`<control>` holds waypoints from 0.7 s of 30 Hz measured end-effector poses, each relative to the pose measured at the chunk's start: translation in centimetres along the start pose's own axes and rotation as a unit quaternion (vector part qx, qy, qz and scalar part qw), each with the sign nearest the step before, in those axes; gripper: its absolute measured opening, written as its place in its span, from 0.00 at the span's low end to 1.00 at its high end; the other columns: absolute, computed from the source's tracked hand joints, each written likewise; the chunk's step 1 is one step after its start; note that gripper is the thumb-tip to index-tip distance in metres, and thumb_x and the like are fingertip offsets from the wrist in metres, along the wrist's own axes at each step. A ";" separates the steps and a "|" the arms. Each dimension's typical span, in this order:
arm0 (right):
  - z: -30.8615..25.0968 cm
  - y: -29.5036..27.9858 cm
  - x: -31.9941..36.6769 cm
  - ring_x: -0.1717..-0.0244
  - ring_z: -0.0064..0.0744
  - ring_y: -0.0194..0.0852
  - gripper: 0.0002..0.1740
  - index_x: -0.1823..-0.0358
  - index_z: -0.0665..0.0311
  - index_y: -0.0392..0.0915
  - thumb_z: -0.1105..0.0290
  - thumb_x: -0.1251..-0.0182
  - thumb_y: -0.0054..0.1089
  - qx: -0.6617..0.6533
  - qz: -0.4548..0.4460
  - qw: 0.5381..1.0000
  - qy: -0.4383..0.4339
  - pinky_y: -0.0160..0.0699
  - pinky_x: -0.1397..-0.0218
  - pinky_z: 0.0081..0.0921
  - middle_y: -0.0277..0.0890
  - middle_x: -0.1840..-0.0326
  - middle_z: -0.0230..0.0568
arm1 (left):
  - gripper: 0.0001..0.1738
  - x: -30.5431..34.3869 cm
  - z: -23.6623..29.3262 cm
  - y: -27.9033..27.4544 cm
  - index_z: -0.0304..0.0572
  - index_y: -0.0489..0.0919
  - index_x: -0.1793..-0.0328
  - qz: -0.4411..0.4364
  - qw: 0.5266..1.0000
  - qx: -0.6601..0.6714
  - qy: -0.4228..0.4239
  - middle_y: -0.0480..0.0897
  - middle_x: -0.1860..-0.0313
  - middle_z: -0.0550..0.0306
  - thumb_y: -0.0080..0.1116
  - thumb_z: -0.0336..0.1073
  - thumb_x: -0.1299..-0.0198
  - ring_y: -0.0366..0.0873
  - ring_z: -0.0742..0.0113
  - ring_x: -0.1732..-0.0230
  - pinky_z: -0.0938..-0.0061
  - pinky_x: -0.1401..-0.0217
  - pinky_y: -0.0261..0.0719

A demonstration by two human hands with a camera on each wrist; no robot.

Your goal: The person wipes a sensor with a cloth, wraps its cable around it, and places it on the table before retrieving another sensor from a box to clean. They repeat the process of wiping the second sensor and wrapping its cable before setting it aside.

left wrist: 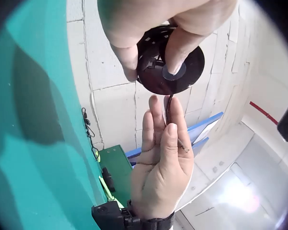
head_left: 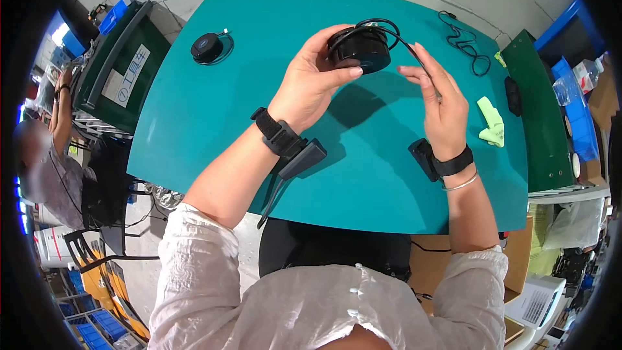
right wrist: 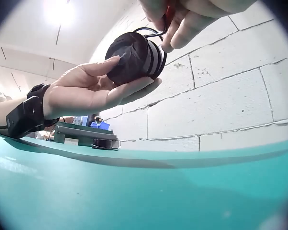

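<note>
A round black device (head_left: 363, 50) with a coiled black cable is held above the table by the left hand (head_left: 311, 78); thumb and fingers grip its sides. In the left wrist view the thumb presses near the round centre of the device's glossy face (left wrist: 182, 79). To its right, the right hand (head_left: 442, 104) pinches the black cable (head_left: 414, 55) between thumb and fingers. The right wrist view shows the cable running from the device (right wrist: 134, 57) to the right hand's fingers (right wrist: 182, 28).
A second round black device (head_left: 207, 48) with its cable lies at the table's back left. On the right are a loose black cable (head_left: 468, 45), a light green piece (head_left: 491, 122) and a small black object (head_left: 512, 96). A person (head_left: 52, 155) sits at far left.
</note>
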State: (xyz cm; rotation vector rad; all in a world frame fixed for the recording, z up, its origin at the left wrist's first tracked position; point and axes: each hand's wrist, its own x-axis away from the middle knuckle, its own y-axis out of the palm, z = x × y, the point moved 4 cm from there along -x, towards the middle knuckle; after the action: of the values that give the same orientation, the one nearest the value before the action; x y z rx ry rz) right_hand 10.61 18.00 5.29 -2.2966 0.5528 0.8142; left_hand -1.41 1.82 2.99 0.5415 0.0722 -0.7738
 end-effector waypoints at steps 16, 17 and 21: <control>0.5 -0.8 0.7 0.69 0.21 0.78 0.07 0.56 0.72 0.82 0.76 0.30 0.59 -0.247 0.023 0.960 0.128 0.78 0.65 0.18 0.80 0.64 0.37 | 0.26 -0.4 -2.0 -1.0 0.30 0.72 0.37 -0.018 0.988 0.062 -0.138 0.82 0.48 0.46 0.52 0.46 0.28 0.84 0.55 0.50 0.59 0.54 0.89; 0.6 -0.8 0.6 0.74 0.18 0.74 0.06 0.63 0.71 0.82 0.75 0.31 0.61 -0.249 0.049 0.958 0.133 0.75 0.71 0.16 0.79 0.70 0.35 | 0.26 -0.3 -1.9 -1.0 0.30 0.73 0.37 -0.026 0.986 0.046 -0.156 0.82 0.49 0.46 0.50 0.48 0.28 0.85 0.55 0.52 0.62 0.57 0.89; 1.2 -0.4 0.5 0.80 0.15 0.71 0.10 0.71 0.68 0.78 0.71 0.35 0.67 -0.211 0.039 0.969 0.118 0.68 0.78 0.15 0.77 0.77 0.31 | 0.27 -0.1 -2.5 -0.6 0.31 0.73 0.38 -0.033 0.983 0.040 -0.175 0.83 0.50 0.46 0.47 0.50 0.26 0.86 0.55 0.58 0.67 0.62 0.90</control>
State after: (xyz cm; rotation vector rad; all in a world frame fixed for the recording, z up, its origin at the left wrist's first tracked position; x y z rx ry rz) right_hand 10.72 19.02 4.44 -2.8044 0.6246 0.7556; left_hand -1.56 2.75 0.57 0.4732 -0.2684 -0.9297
